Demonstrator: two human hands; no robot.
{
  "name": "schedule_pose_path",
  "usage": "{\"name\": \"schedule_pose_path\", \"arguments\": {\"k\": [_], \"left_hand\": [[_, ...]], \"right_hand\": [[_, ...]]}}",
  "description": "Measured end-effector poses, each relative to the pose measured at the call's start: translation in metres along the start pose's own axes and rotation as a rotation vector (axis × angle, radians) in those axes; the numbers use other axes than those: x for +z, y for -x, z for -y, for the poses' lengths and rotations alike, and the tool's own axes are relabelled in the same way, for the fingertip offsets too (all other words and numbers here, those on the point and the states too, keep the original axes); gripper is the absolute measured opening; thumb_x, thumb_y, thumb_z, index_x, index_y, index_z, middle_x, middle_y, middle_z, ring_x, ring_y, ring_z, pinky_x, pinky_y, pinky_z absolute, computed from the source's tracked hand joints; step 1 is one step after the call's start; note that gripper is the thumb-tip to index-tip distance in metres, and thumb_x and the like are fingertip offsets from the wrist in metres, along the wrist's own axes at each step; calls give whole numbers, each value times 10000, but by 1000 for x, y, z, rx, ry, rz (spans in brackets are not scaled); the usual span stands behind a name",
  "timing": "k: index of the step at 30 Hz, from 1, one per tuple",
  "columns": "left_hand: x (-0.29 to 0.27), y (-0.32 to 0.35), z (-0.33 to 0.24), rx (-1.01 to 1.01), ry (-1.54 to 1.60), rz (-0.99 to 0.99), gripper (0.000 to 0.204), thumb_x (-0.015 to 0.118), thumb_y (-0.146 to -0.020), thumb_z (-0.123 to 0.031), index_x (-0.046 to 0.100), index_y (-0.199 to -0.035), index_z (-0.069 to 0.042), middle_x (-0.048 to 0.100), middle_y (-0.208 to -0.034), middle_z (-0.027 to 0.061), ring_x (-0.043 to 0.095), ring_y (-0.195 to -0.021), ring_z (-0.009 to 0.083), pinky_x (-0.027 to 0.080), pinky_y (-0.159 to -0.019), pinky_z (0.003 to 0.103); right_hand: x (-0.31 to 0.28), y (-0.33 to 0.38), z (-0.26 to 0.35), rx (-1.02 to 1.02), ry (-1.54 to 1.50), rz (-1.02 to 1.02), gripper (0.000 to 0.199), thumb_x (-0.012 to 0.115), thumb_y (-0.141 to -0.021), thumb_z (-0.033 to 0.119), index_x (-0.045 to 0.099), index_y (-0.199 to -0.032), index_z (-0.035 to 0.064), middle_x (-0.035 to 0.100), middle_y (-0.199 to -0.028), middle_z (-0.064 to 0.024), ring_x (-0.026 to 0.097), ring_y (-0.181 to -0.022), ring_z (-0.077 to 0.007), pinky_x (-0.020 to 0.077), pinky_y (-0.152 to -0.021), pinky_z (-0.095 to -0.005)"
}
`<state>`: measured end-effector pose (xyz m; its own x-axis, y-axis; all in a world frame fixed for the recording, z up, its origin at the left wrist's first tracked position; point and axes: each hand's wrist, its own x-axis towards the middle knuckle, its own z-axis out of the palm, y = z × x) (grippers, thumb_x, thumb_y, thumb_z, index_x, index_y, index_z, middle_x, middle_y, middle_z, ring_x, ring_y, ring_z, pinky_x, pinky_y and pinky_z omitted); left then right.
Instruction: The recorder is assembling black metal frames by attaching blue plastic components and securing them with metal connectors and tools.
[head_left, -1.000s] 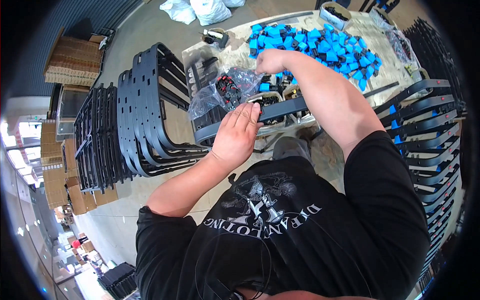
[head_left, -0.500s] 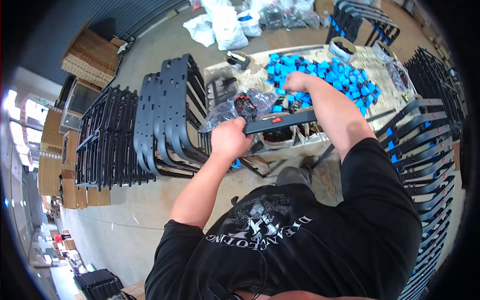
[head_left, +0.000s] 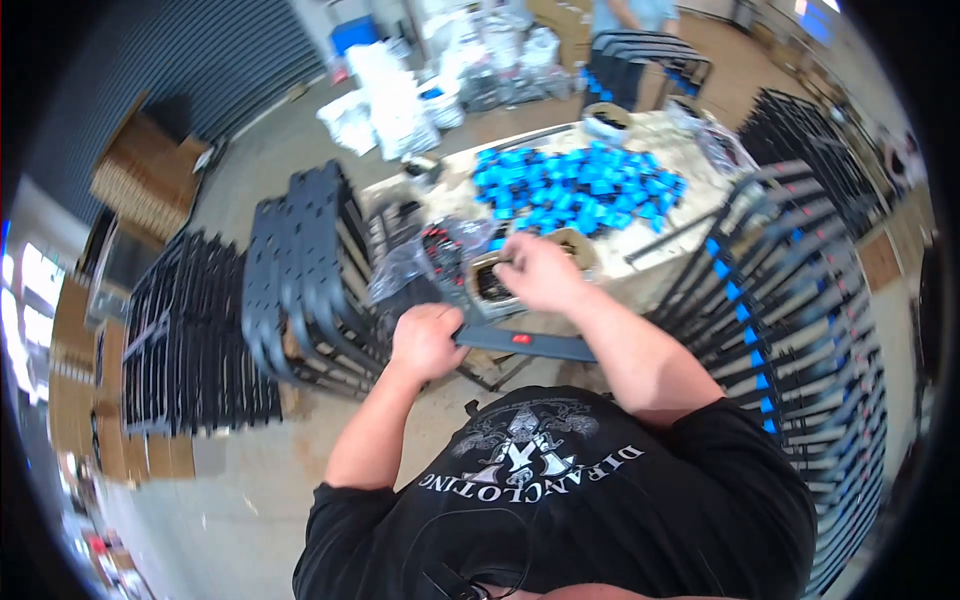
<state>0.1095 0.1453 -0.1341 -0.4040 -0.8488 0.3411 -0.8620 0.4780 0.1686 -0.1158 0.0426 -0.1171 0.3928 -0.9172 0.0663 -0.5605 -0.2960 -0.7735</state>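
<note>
Gripping the black bar (head_left: 555,345) near its left end, the left hand (head_left: 428,342) has fingers wrapped round it, probably steadying it to free the right hand (head_left: 545,275), whose fingers curl over the parts box (head_left: 487,287); can't tell if they pinch anything. Bar sits between near table (head_left: 450,190) edge and shirt (head_left: 560,530); stacked frames (head_left: 300,270) limit room leftward, racked frames (head_left: 800,300) rightward.

The person wears a black shirt (head_left: 680,520) with 2 short sleeves (head_left: 345,520), a white and grey picture (head_left: 523,450) and curved white letters (head_left: 560,487). A thin dark cord (head_left: 470,510) hangs on it. The hands (head_left: 428,343) are bare.
</note>
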Motion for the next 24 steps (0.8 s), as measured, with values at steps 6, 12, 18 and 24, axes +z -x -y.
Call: {"name": "schedule_pose_path", "arguments": {"k": [6,12,18,24], "left_hand": [[3,6,-47,20,-28,42,256,777,-584,-180,604,-756,-102,618,-743,133,632,-727,369,511,-668,478],[0,48,-97,73,-59,-91,290,787,-592,-157,509,-638,-87,549,-652,157,577,-640,406,450,-585,497],[-27,34,-250,188,221,-40,224,784,-603,-99,625,-758,-67,621,-729,153,623,-695,395,503,-649,470],[4,73,-265,276,308,-92,227,752,-665,-63,624,-852,-57,620,-776,118,631,-725,308,508,-698,395]], "right_hand": [[-116,150,0,-42,20,-237,281,714,-903,253,646,-1049,22,708,-859,-138,692,-766,-250,540,-694,-383],[-165,344,-110,230,-149,-188,324,625,-966,348,660,-953,26,694,-880,-155,685,-835,-316,522,-732,-417],[-120,476,-179,359,-630,-883,339,555,-1015,280,623,-821,12,522,-690,-12,476,-703,-115,433,-670,-304],[-120,591,-215,371,-767,-1150,334,580,-985,288,595,-752,49,507,-701,39,472,-676,-81,399,-634,-291]]}}
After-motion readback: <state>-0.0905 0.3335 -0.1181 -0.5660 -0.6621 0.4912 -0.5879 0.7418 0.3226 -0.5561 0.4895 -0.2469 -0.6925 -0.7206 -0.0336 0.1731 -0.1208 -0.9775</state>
